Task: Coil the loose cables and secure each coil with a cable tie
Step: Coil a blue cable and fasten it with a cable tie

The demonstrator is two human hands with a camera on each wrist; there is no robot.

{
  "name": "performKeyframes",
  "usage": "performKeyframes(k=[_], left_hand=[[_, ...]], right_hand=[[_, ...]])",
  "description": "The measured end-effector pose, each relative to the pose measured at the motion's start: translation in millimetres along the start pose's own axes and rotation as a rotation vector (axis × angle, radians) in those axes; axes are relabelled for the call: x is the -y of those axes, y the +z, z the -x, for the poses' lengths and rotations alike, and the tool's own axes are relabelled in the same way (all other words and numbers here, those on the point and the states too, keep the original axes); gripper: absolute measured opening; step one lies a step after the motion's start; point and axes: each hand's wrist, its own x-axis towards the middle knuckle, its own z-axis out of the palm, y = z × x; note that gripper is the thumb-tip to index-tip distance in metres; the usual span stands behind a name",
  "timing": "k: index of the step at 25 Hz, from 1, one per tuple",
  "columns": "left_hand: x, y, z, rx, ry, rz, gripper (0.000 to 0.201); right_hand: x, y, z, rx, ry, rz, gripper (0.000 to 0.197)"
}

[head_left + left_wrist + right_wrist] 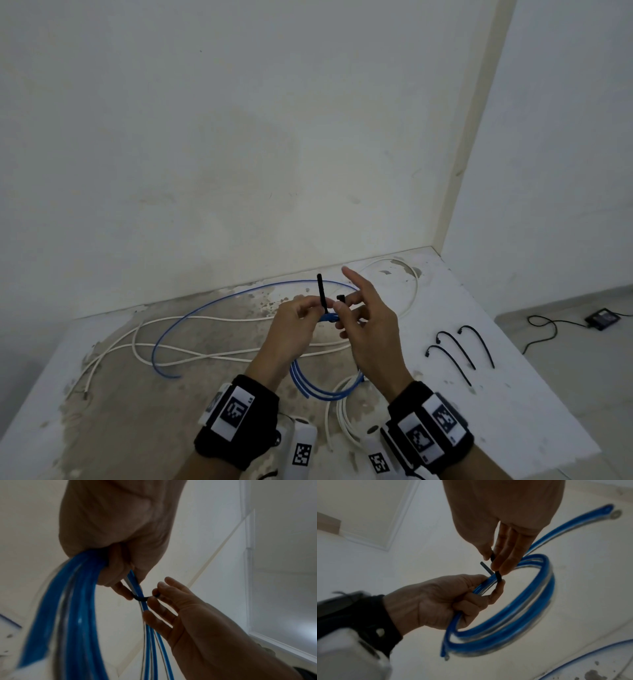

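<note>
Bare table right of three spare ties; white cable seemingly clutters left.

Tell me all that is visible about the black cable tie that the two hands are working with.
The black cable tie is a thin, flat strip that looks like plastic. It is wrapped around the gathered strands of the blue cable coil, not yet closed as far as the views show. Its long tail stands almost upright above the left hand, which grips the coil and holds the tie against it. The right hand pinches the other end, with its small blocky head, beside the coil.
</note>
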Motion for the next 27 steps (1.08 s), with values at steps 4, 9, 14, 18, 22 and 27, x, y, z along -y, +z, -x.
performKeyframes(k=[4,9,14,18,22,27], left_hand=[[9.4,-3.4,-4.4,0.086,-0.001,-0.055,0.026],[6.6,-4.5,-0.4,0.095,-0.029,-0.051,0.027],[7.5,-0.7,1.2,0.015,-0.137,0.139,0.026],[2.7,-0.3,5.2,-0.054,-0.157,0.157,0.024],[3.3,-4.2,4.3,-0.063,-0.230,0.223,0.024],[0.2,-7.2,3.1,-0.064,-0.284,0.287,0.024]], right_hand=[[-5.3,-3.2,-2.8,0.154,-0.037,0.081,0.056],[-2.1,-7.3,-7.2,0.143,0.013,0.019,0.032],[-5.2,-10.2,-9.4,0.121,0.016,-0.018,0.023],[-6.6,-5.4,-5.9,0.171,0.011,-0.007,0.021],[-5.7,-2.2,-3.2,0.152,0.032,-0.045,0.022],[-7.1,-1.5,-5.4,0.096,0.085,-0.135,0.018]])
